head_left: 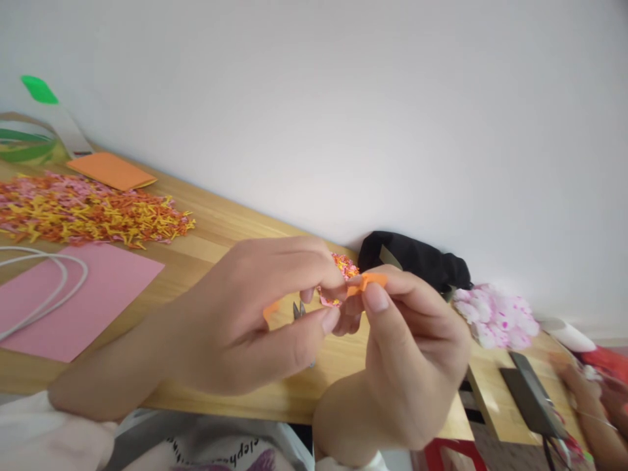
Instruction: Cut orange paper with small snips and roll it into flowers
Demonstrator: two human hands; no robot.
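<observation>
A small folded strip of orange paper (pixel 373 280) is pinched between the thumb and index finger of my right hand (pixel 417 340). My left hand (pixel 255 314) reaches in from the left with thumb and index finger apart; its index fingertip meets the strip's left end. Beyond the gap between its fingers shows the pointed metal tip of scissors (pixel 298 310), the rest mostly hidden. Another bit of orange (pixel 269 311) peeks out by my left palm; whether it is held or lies on the table, I cannot tell.
Left on the wooden table (pixel 210 255) are a heap of knotted paper pieces (pixel 93 209), folded orange paper (pixel 112 171), pink paper (pixel 93 288) and a white cable (pixel 63 281). A black pouch (pixel 412 258) and white-pink fluffy bundle (pixel 495 317) lie right. Another person's arm (pixel 596 412) is far right.
</observation>
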